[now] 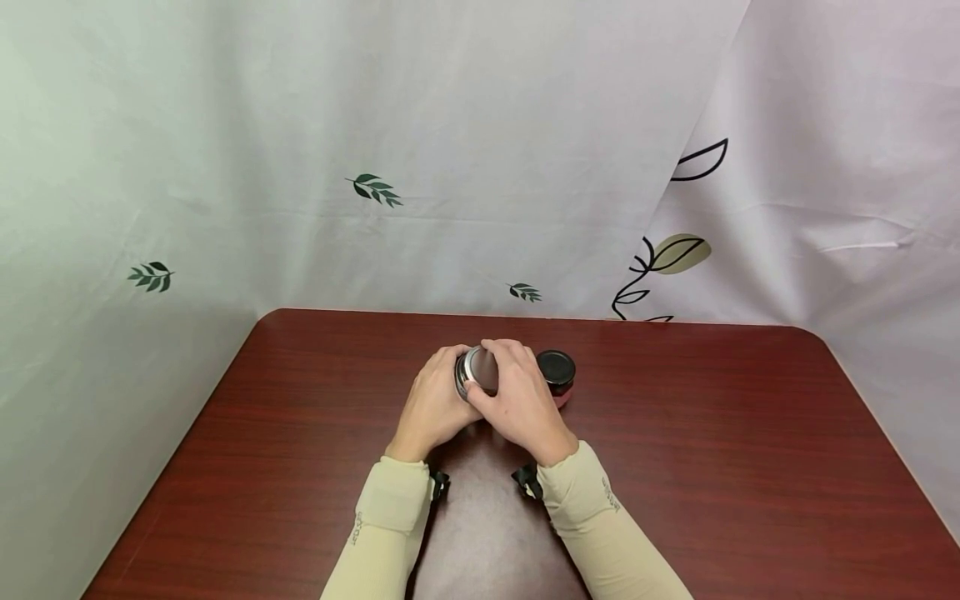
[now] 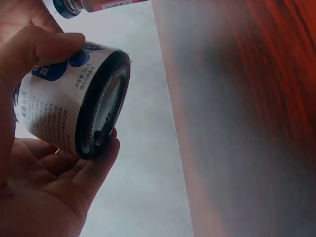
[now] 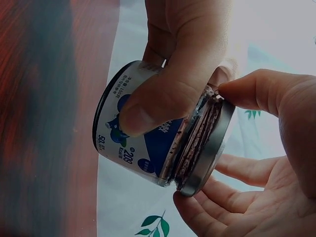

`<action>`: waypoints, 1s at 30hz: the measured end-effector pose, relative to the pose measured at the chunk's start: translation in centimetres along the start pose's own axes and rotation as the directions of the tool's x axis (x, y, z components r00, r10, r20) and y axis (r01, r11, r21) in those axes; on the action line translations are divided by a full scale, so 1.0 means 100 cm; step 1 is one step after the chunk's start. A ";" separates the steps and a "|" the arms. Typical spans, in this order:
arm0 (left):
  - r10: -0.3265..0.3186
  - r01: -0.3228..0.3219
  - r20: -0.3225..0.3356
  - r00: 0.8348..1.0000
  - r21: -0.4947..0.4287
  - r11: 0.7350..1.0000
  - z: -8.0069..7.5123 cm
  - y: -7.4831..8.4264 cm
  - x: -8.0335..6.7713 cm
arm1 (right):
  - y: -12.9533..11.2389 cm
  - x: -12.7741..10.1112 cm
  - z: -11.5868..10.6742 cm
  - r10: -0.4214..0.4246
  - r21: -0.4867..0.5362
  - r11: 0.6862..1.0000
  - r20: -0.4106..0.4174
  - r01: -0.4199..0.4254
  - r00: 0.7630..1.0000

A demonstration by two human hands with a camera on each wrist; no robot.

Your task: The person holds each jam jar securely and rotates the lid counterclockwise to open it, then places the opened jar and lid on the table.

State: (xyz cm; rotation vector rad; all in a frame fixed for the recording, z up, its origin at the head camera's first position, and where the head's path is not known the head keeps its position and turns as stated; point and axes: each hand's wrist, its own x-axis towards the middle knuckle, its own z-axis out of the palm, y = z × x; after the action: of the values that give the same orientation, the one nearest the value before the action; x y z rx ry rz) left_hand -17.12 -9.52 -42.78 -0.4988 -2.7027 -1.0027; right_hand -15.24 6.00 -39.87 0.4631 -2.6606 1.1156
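Gripped blue-and-white-labelled jar (image 3: 150,148) just below ctr of head frame: curled L hand (image 1: 437,400) round body, pinched silver lid (image 3: 212,148) at rim w/ R hand (image 1: 521,402). Saw black-lidded jar (image 1: 557,372) right of ctr, partly behind R hand, on table (image 1: 697,433).

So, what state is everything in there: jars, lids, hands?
Held jar: tilted, its base turned away from the table.
Silver lid: on the held jar; whether loosened, I can't tell.
Left hand: gripping the held jar.
Right hand: gripping the silver lid.
Red jar: standing upright, unheld.
Black lid: on the red jar.
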 end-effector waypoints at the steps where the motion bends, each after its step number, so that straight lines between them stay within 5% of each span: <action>1: 0.001 -0.001 -0.001 1.000 -0.001 1.000 0.000 0.000 0.000 | 0.000 0.000 0.000 -0.002 -0.001 1.000 0.000 0.002 1.000; 30: 0.007 -0.007 -0.003 1.000 -0.019 1.000 0.001 -0.002 0.001 | 0.000 0.000 0.000 -0.012 0.007 1.000 -0.019 0.012 1.000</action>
State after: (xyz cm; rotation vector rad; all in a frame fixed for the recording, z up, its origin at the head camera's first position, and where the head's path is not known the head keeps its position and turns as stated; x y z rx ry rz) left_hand -17.32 -9.63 -42.94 -0.5094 -2.6897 -1.0275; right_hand -15.25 5.93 -39.87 0.4672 -2.6345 1.1207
